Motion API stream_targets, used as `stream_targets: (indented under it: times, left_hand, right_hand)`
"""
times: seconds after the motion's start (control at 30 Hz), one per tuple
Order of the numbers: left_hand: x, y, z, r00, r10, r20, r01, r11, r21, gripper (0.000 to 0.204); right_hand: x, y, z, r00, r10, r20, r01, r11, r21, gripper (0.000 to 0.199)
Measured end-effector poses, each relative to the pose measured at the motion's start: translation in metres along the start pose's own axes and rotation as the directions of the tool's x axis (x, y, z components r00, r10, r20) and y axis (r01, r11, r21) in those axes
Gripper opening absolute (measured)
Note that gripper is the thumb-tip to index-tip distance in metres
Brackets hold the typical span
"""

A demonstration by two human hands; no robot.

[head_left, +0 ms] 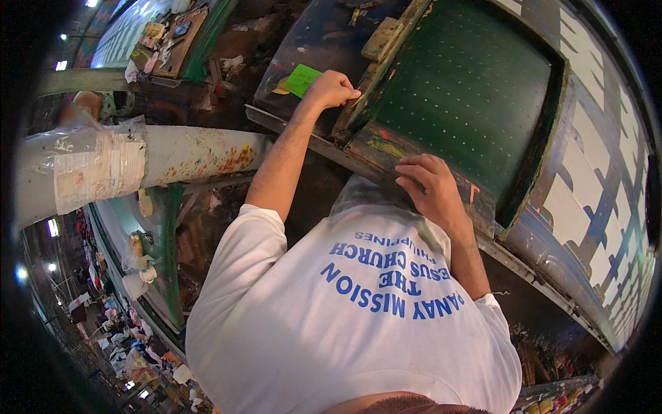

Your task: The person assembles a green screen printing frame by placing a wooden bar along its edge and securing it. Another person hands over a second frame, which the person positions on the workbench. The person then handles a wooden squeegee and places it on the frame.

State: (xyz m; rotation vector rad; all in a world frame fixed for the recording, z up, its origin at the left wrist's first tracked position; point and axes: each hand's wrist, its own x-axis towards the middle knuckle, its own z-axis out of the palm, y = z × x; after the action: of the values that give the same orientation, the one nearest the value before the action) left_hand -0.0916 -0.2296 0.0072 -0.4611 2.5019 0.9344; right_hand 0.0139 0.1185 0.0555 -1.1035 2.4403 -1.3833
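Note:
A wooden-framed screen with a dotted dark green face (462,103) lies in front of me on a long work table. Beside its left rail, my left hand (332,91) is closed, thumb and fingertips pinched together. Anything within that pinch is too small to make out. A bright green card (302,80) lies just left of that wrist, partly over a yellowish piece. My right hand (433,185) hovers over or rests at the frame's near rail, fingers loosely bent with a gap to the thumb. I see nothing held in it.
A wooden block (381,39) sits on the frame's left rail. To the right, white shapes (593,176) lie along the table. A thick, rust-marked pipe (200,148) crosses at left. Another person (88,103) is beyond it. A board with small items (181,41) stands at the far left.

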Motion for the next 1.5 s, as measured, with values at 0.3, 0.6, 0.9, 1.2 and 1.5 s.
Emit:
stream_targets:
  times: [0.3, 0.6, 0.9, 1.2, 1.5]
  left_hand:
    - [0.018, 0.006, 0.004, 0.996, 0.047, -0.081, -0.050, 0.998, -0.041, 0.041]
    - [0.022, 0.023, 0.017, 0.933, 0.257, -0.253, -0.252, 0.966, 0.051, 0.055]
    - [0.008, 0.026, 0.038, 0.628, 0.713, -0.312, -0.530, 0.685, 0.500, 0.015]
    - [0.019, 0.021, 0.041, 0.592, 0.756, -0.281, -0.576, 0.640, 0.509, 0.016]
    - [0.017, 0.010, 0.023, 0.598, 0.715, -0.362, -0.702, 0.685, 0.192, 0.013]
  right_hand:
    - [0.008, 0.001, 0.005, 1.000, -0.002, -0.003, 0.002, 0.999, -0.037, 0.021]
    - [0.036, -0.019, 0.033, 0.998, 0.051, -0.037, -0.055, 0.992, -0.115, 0.022]
    - [0.055, -0.027, 0.050, 0.991, 0.088, -0.102, -0.110, 0.963, -0.245, 0.023]
    - [0.059, -0.034, 0.073, 0.977, 0.091, -0.192, -0.146, 0.943, -0.299, 0.022]
    - [0.061, -0.031, 0.075, 0.966, 0.148, -0.210, -0.205, 0.936, -0.285, 0.022]
